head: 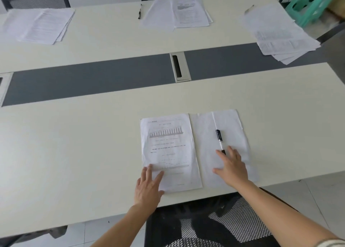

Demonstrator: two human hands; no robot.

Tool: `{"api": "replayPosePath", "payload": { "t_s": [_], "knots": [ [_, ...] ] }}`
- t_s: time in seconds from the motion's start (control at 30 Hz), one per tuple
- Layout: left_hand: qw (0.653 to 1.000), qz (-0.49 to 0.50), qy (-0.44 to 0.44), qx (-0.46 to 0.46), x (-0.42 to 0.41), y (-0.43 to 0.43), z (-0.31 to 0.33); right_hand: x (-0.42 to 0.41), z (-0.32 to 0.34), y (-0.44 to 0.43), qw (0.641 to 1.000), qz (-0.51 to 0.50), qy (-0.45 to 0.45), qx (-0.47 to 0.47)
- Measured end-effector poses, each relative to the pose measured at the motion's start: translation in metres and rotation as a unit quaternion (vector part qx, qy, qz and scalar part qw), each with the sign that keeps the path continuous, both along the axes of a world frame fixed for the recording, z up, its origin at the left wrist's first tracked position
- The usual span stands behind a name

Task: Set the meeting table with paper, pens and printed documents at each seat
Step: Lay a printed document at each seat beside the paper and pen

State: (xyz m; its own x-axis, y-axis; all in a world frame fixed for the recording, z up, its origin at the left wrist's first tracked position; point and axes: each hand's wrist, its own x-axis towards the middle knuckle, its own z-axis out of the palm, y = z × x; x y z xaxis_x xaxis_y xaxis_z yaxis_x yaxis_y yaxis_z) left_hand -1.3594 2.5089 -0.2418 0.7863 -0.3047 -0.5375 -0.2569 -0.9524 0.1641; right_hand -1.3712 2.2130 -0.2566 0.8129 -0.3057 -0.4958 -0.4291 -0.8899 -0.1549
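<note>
The pen [219,138] lies on the paper [235,127], long axis running away from the person, its near end just at the right hand's [232,166] spread fingers [231,151], while the left hand [149,187] rests spread on the document [168,149].

Office meeting room — long table [74,153], mesh chairs [37,1].
</note>
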Motion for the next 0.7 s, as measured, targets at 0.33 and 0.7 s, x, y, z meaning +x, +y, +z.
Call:
{"api": "replayPosePath", "payload": {
  "t_s": [0.33, 0.7],
  "knots": [
    [1.0, -0.003, 0.001, 0.012, -0.001, 0.0, 0.001, -0.001, 0.0, 0.0, 1.0, -0.005, -0.001, 0.004],
    [0.999, 0.021, -0.006, -0.046, 0.005, 0.001, 0.02, -0.008, 0.03, 0.002, 0.995, -0.032, -0.058, 0.073]
  ]
}}
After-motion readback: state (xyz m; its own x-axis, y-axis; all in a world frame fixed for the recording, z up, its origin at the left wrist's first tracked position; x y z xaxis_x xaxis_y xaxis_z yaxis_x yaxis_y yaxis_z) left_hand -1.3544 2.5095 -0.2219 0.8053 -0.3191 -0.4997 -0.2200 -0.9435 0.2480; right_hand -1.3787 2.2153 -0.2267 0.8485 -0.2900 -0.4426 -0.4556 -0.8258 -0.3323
